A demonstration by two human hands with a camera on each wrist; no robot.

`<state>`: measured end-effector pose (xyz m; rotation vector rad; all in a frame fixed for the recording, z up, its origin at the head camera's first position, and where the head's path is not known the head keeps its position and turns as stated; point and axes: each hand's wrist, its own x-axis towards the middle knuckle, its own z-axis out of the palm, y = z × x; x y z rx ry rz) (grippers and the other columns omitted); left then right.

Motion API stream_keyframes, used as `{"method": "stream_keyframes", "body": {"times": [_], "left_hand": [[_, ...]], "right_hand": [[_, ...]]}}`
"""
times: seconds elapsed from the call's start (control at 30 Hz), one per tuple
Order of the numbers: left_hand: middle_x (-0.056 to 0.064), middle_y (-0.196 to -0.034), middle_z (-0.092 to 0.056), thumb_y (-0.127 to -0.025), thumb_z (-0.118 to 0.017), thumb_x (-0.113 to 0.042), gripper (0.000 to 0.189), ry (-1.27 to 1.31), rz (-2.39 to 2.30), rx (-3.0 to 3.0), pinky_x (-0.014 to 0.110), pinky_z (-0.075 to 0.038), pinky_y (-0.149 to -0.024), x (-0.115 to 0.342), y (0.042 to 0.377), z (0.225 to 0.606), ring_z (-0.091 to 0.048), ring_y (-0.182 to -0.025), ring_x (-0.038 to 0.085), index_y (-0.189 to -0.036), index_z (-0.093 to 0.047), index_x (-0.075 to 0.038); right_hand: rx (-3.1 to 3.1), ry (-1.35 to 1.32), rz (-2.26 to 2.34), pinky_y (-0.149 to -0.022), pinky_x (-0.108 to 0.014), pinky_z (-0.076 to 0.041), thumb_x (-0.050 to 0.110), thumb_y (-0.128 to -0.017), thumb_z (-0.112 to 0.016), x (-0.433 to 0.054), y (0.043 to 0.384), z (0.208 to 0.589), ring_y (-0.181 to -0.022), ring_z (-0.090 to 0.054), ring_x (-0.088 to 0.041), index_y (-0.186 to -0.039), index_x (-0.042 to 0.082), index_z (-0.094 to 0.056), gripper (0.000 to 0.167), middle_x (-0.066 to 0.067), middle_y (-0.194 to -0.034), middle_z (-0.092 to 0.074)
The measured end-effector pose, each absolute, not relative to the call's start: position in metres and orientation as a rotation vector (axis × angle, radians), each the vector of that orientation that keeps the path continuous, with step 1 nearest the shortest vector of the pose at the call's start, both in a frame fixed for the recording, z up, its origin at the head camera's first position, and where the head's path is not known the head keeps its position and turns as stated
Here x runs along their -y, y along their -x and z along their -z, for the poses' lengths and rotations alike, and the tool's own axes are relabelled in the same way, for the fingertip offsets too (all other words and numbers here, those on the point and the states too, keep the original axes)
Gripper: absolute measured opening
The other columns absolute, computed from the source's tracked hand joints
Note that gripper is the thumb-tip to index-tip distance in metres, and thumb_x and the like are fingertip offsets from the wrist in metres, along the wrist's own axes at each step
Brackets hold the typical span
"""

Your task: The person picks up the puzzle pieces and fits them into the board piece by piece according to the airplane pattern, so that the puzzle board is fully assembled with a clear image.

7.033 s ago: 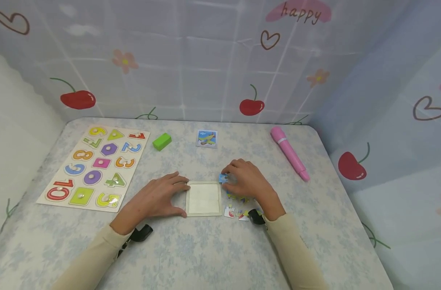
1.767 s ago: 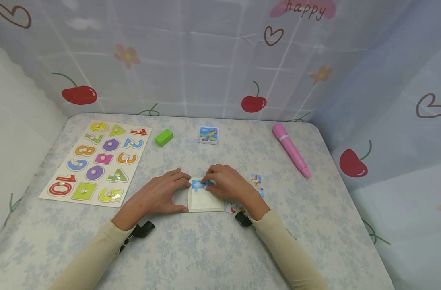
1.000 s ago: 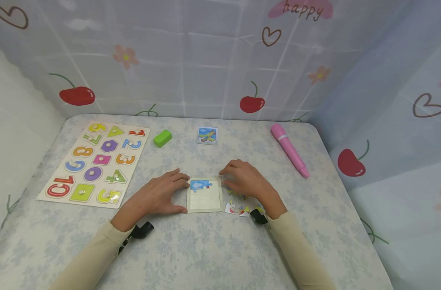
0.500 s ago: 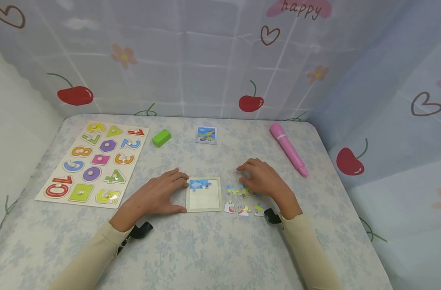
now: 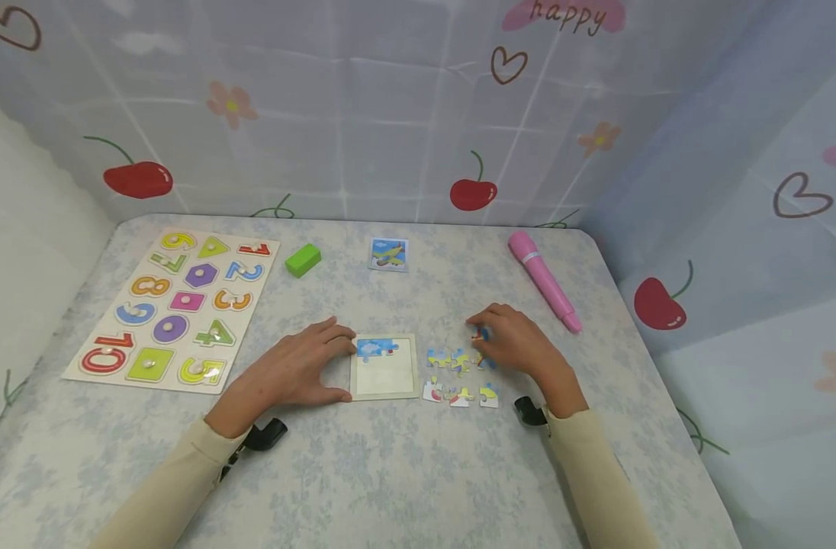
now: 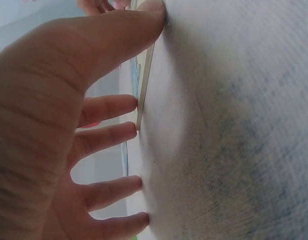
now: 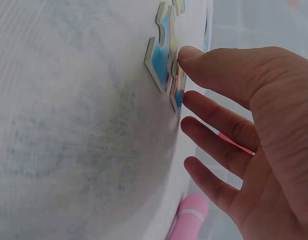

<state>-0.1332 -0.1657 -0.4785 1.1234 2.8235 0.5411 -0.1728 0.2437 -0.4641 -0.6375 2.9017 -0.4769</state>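
Note:
My left hand (image 5: 287,370) rests at the left side of a small square puzzle tray (image 5: 384,397), its fingers spread. In the left wrist view, the thumb and two fingertips touch the tray's edge (image 6: 145,85). Joined blue sky pieces (image 5: 377,348) lie in the tray's upper left. Right of the tray, my right hand (image 5: 521,343) has thumb and index finger at opposite edges of a jigsaw piece (image 5: 482,334), pinching it at table level. Close by lies another blue-edged piece (image 7: 157,62). Several loose pieces (image 5: 488,395) lie between that hand and the tray.
A number-and-shape board (image 5: 174,313) lies at the left. Along the back are a green block (image 5: 303,261) and a small airplane picture card (image 5: 389,255). A pink pen-shaped toy (image 5: 545,284) lies beyond my right hand. Patterned curtains border the table.
Blue sky pieces now lie in the tray, which was bare in the oldest frame. My right hand has moved from the tray rightward to the loose pieces. My left hand stays at the tray.

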Motion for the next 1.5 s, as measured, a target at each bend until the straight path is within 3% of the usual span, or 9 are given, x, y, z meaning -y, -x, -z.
{"method": "stream_keyframes", "body": {"times": [0.67, 0.93, 1.3, 1.5], "left_hand": [[0.006, -0.149, -0.061, -0.08, -0.092, -0.059, 0.072, -1.145, -0.535, -2.831, 0.06, -0.054, -0.106, 0.167, 0.134, 0.479, -0.047, -0.15, 0.044, -0.133, -0.07, -0.016], [0.007, -0.149, -0.061, -0.081, -0.091, -0.059, 0.072, -1.14, -0.536, -2.826, 0.06, -0.053, -0.107, 0.167, 0.134, 0.48, -0.046, -0.15, 0.044, -0.134, -0.07, -0.015], [0.007, -0.149, -0.061, -0.08, -0.091, -0.059, 0.072, -1.148, -0.537, -2.827, 0.06, -0.055, -0.105, 0.166, 0.134, 0.48, -0.047, -0.15, 0.045, -0.133, -0.07, -0.015], [0.007, -0.148, -0.061, -0.081, -0.092, -0.057, 0.071, -1.139, -0.527, -2.826, 0.06, -0.055, -0.105, 0.166, 0.134, 0.479, -0.047, -0.15, 0.045, -0.133, -0.07, -0.015]], "right_hand": [[-2.858, 0.741, 0.534, -0.098, -0.05, -0.057, 0.017, -0.094, -0.086, -0.256, 0.171, 0.464, -0.113, -0.065, -0.029, -0.129, 0.008, -0.078, 0.038, -0.007, -0.122, -0.068], [-2.907, 0.759, 0.478, -0.095, -0.051, -0.057, 0.023, -0.094, -0.087, -0.253, 0.174, 0.463, -0.108, -0.068, -0.028, -0.127, 0.009, -0.08, 0.037, -0.006, -0.118, -0.07], [-2.931, 0.854, 0.515, -0.101, -0.052, -0.056, 0.03, -0.096, -0.084, -0.229, 0.179, 0.458, -0.116, -0.068, -0.029, -0.129, 0.014, -0.079, 0.037, -0.005, -0.122, -0.074], [-2.931, 0.9, 0.506, -0.096, -0.047, -0.058, 0.032, -0.094, -0.086, -0.21, 0.181, 0.458, -0.109, -0.07, -0.025, -0.127, 0.014, -0.08, 0.037, -0.003, -0.117, -0.075]]}}
